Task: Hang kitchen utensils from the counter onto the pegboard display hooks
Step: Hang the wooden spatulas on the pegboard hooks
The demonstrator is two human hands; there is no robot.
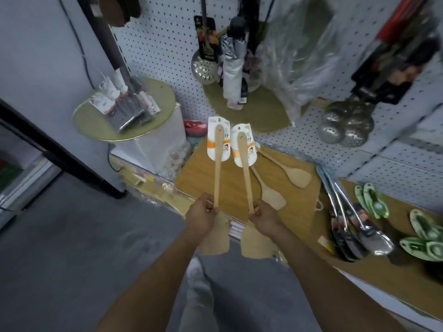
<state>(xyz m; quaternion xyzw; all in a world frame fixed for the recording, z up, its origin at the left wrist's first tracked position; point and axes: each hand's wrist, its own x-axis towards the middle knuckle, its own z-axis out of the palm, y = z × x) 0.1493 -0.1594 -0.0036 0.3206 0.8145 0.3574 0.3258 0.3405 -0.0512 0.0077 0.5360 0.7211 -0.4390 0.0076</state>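
My left hand (201, 215) grips a wooden spatula (217, 168) near its blade, handle pointing up toward the pegboard (163, 44), with a white label card at the handle tip. My right hand (265, 220) holds a second wooden spatula (245, 171) the same way, its own card beside the first. Both blades hang below my hands. Two more wooden spatulas (291, 172) (268, 191) lie on the wooden counter (203, 173) just past my right hand.
Steel spoons (354, 219) and green plastic utensils (374, 202) lie on the counter at the right. Skimmers (345, 125), a perforated ladle (203, 65) and wrapped goods hang on the pegboard. At the left, a round green board (91, 121) carries packaged items.
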